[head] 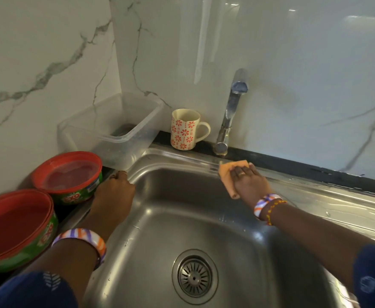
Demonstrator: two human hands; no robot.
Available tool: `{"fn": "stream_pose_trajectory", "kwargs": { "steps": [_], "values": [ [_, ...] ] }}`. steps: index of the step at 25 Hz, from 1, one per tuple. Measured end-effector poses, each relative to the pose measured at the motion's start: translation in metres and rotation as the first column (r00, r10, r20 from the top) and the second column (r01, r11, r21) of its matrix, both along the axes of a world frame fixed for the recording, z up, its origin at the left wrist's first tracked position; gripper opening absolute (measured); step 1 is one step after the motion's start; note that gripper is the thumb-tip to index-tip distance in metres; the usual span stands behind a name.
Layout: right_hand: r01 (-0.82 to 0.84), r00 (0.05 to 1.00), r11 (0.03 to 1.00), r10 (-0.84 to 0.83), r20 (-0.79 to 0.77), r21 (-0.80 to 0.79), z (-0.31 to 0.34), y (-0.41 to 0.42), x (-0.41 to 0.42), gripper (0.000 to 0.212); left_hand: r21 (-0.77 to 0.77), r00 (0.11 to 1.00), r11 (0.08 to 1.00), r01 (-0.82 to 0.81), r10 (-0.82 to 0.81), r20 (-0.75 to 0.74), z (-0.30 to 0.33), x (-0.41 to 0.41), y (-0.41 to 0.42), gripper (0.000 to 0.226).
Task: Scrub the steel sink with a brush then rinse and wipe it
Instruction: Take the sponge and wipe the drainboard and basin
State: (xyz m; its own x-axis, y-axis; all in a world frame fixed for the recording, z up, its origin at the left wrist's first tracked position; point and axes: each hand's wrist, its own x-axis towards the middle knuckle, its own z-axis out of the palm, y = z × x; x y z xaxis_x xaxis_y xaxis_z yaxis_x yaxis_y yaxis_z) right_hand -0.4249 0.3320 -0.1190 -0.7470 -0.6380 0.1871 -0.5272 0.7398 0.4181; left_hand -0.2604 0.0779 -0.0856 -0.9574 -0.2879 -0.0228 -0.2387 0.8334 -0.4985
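Observation:
The steel sink [173,210] fills the lower middle of the view, its round drain strainer [195,277] near the front. My right hand [247,182] presses an orange cloth [227,172] flat against the sink's back rim, just right of the tap base. My left hand [115,188] rests on the sink's left rim, fingers bent over the far left corner. No brush is in view.
A steel tap [229,116] rises behind the rim. A flowered mug [185,130] and a clear plastic tub [115,130] stand at the back left. Two red-and-green soap tubs [68,174] [15,227] sit left of the sink. A wet drainboard [337,203] runs right.

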Motion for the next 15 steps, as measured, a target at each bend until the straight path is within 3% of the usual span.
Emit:
{"fn": "stream_pose_trajectory", "kwargs": {
  "steps": [4, 7, 9, 11, 15],
  "values": [
    [0.163, 0.985, 0.986, -0.164, 0.052, 0.015, 0.021, 0.046, 0.024, 0.026, 0.004, 1.0, 1.0, -0.001, 0.001, -0.027, 0.002, 0.003, 0.003, 0.036],
    [0.351, 0.916, 0.92, -0.298, 0.268, -0.176, 0.051, 0.063, 0.035, 0.027, 0.02, 0.999, 1.0, -0.015, 0.016, -0.037, -0.003, 0.003, 0.001, 0.037],
    [0.431, 0.897, 0.879, -0.39, 0.209, -0.207, 0.056, 0.069, 0.039, 0.027, 0.04, 0.999, 0.999, -0.006, 0.008, -0.035, -0.01, 0.002, -0.002, 0.038],
    [0.458, 0.884, 0.86, -0.413, 0.22, -0.226, 0.043, 0.069, 0.049, 0.03, 0.061, 1.0, 0.998, -0.011, 0.012, -0.021, -0.014, 0.002, -0.003, 0.04],
    [0.466, 0.848, 0.818, -0.306, 0.432, -0.336, 0.034, 0.068, 0.061, 0.034, 0.179, 0.998, 0.982, -0.06, 0.059, 0.013, -0.007, 0.003, -0.001, 0.046]
  ]
}}
